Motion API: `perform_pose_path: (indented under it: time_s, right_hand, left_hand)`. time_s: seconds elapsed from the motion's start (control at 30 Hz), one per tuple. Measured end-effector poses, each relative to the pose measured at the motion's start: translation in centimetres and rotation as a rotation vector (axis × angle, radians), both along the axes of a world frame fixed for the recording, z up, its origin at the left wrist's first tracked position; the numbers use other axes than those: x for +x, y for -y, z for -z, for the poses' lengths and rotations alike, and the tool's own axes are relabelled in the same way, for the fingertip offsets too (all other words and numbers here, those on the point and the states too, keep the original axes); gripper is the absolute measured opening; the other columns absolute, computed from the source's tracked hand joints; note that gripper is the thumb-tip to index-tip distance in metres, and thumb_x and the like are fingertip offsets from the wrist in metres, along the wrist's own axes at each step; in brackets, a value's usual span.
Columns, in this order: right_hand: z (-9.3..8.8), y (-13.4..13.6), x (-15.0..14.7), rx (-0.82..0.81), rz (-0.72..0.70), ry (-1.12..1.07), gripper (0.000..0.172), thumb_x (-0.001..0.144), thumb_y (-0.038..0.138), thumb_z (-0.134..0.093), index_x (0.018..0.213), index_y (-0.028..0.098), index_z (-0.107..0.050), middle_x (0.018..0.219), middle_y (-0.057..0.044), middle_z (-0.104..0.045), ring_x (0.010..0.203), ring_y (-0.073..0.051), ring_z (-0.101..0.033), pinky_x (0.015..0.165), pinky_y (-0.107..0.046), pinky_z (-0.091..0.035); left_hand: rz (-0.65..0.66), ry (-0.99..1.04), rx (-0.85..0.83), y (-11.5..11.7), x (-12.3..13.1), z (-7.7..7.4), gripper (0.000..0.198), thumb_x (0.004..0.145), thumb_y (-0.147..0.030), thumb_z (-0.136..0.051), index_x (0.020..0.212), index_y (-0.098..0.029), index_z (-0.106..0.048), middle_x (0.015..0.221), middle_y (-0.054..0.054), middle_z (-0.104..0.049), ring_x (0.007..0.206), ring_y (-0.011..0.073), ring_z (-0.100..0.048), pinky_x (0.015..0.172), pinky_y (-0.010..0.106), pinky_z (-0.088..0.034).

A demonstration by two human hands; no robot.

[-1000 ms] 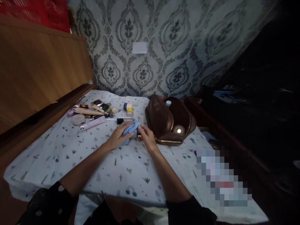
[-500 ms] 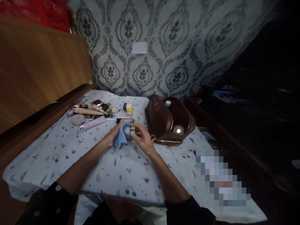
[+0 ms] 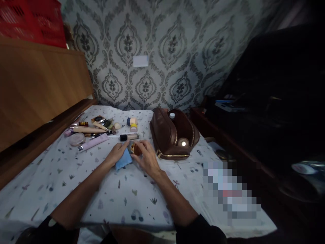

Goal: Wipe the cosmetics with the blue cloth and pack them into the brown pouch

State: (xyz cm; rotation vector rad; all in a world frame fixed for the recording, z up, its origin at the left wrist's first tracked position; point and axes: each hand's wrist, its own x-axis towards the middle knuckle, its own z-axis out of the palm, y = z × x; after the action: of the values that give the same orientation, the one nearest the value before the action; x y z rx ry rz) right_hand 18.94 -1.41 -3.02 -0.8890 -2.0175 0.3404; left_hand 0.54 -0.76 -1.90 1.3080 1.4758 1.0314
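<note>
My left hand [image 3: 117, 152] is closed on a light blue cloth [image 3: 124, 160], which hangs from the fingers onto the patterned sheet. Beside it, the fingers of my right hand [image 3: 149, 158] curl around a small jar with a shiny gold lid [image 3: 136, 149]. The jar is tilted, its gold end visible between thumb and fingers; the rest is hidden. Just beyond both hands lies a tube with a black cap [image 3: 129, 137]. To the right stands an open brown cosmetic bag [image 3: 162, 134] with a white-capped item [image 3: 172, 116] and a round shiny item [image 3: 183, 143] inside.
Left of the hands lie a lilac tube [image 3: 95, 142], a round compact [image 3: 77, 139] and several brushes [image 3: 87, 129]. Small jars [image 3: 132, 122] stand farther back. A wooden panel [image 3: 45, 88] borders the left, and dark furniture [image 3: 266, 118] the right.
My right hand has turned the jar, so its gold lid now faces differently. The cloth has come away from the jar's side and hangs lower by my left hand. The view has shifted slightly.
</note>
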Motion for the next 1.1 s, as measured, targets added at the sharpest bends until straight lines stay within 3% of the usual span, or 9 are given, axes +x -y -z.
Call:
perform_pose_path:
  time_s: [0.17,0.23,0.33,0.43,0.57,0.7,0.83,1.0,1.1]
  right_hand:
    - [-0.4,0.4,-0.3,-0.075,0.005,-0.035,0.051,0.083,0.038,-0.069,0.130,0.021,-0.057,0.110,-0.011,-0.056,0.101,-0.024,-0.058,0.092,-0.039,-0.051]
    - [-0.4,0.5,-0.4,-0.100,0.023,-0.031,0.051,0.080,0.036,-0.072,0.127,0.023,-0.059,0.107,-0.009,-0.057,0.097,-0.023,-0.058,0.090,-0.038,-0.051]
    - [-0.3,0.6,-0.5,-0.118,0.057,0.003,0.051,0.076,0.037,-0.075,0.124,0.023,-0.061,0.104,-0.007,-0.058,0.094,-0.021,-0.059,0.089,-0.036,-0.051]
    - [-0.5,0.6,-0.6,-0.127,0.078,0.019,0.053,0.075,0.040,-0.075,0.124,0.023,-0.061,0.104,-0.007,-0.058,0.094,-0.022,-0.059,0.088,-0.036,-0.051]
    - [-1.4,0.8,-0.4,-0.158,0.102,-0.045,0.056,0.073,0.041,-0.076,0.125,0.025,-0.061,0.102,-0.006,-0.060,0.093,-0.022,-0.061,0.085,-0.036,-0.052]
    - [-3.3,1.3,0.1,-0.194,0.126,-0.196,0.051,0.075,0.040,-0.075,0.122,0.022,-0.063,0.100,-0.006,-0.061,0.092,-0.022,-0.061,0.085,-0.036,-0.053]
    - [-5.9,2.0,1.8,-0.151,0.164,-0.376,0.047,0.076,0.037,-0.073,0.120,0.023,-0.064,0.099,-0.006,-0.062,0.093,-0.021,-0.061,0.088,-0.036,-0.052]
    - [-10.3,1.8,6.5,-0.057,0.268,-0.612,0.043,0.080,0.037,-0.067,0.120,0.022,-0.064,0.103,-0.006,-0.063,0.092,-0.020,-0.060,0.085,-0.034,-0.052]
    - [-12.7,0.8,9.9,-0.020,0.318,-0.706,0.044,0.082,0.041,-0.064,0.121,0.020,-0.063,0.104,-0.007,-0.064,0.093,-0.021,-0.060,0.085,-0.035,-0.051]
  left_hand:
    - [-0.025,-0.471,0.137,0.1,-1.2,-1.4,0.058,0.080,-0.070,-0.043,0.048,-0.022,-0.041,0.047,0.001,-0.046,0.055,0.0197,-0.050,0.055,0.029,-0.034]
    - [-0.002,-0.702,0.153,0.4,-1.7,-1.7,0.054,0.086,-0.061,-0.036,0.053,-0.021,-0.049,0.057,0.006,-0.057,0.065,0.0245,-0.059,0.062,0.031,-0.040]
    - [0.080,-0.970,0.124,0.7,-2.2,-1.9,0.042,0.086,-0.049,-0.037,0.081,-0.020,-0.066,0.089,0.013,-0.070,0.093,0.0325,-0.065,0.078,0.038,-0.046]
    - [0.188,-0.977,0.132,0.9,-2.8,-2.5,0.043,0.083,-0.050,-0.044,0.103,-0.019,-0.066,0.109,0.014,-0.070,0.108,0.0345,-0.062,0.091,0.042,-0.047]
    - [0.380,-0.708,0.157,0.5,-4.2,-4.4,0.061,0.076,-0.060,-0.056,0.124,-0.023,-0.060,0.124,0.010,-0.067,0.116,0.0322,-0.060,0.101,0.041,-0.046]
    - [0.324,-0.814,0.154,-0.4,-4.5,-7.0,0.065,0.071,-0.065,-0.058,0.119,-0.022,-0.065,0.123,0.010,-0.068,0.117,0.0357,-0.060,0.099,0.042,-0.048]
    - [0.310,-0.856,0.356,-1.8,-1.4,-9.4,0.055,0.079,-0.061,-0.046,0.108,-0.019,-0.067,0.113,0.012,-0.072,0.108,0.0326,-0.064,0.096,0.041,-0.048]
    - [0.419,-0.765,0.684,-4.0,6.5,-11.8,0.045,0.082,-0.039,-0.047,0.117,-0.016,-0.064,0.123,0.012,-0.066,0.115,0.0294,-0.059,0.103,0.041,-0.043]
    - [0.533,-0.722,0.856,-5.9,11.3,-12.8,0.039,0.086,-0.038,-0.049,0.113,-0.016,-0.066,0.118,0.013,-0.067,0.113,0.0295,-0.059,0.099,0.040,-0.044]
